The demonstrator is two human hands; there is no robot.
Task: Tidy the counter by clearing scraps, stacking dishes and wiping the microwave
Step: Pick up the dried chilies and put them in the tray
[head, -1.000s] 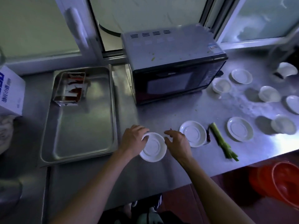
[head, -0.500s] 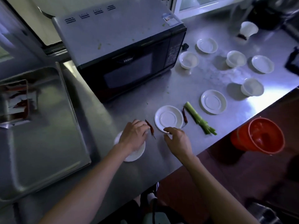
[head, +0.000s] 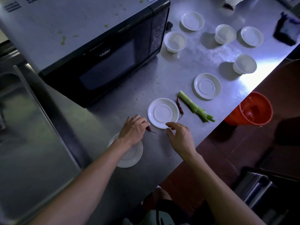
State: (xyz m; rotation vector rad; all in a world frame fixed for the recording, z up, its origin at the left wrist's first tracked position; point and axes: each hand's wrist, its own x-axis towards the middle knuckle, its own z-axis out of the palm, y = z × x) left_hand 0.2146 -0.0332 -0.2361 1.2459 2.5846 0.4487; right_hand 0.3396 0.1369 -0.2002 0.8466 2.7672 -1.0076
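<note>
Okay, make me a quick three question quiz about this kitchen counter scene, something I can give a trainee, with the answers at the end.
1. True or false: the green stalk lies on a saucer.
2. What is the left hand pinching? A) a dried red chili B) a cup C) a cloth
3. Fill in: on the floor beside the counter stands a red ____.

Key
1. False. It lies on the bare counter, between two saucers.
2. A, the dried red chili, beside the saucer that the right hand reaches toward.
3. Bucket.
</note>
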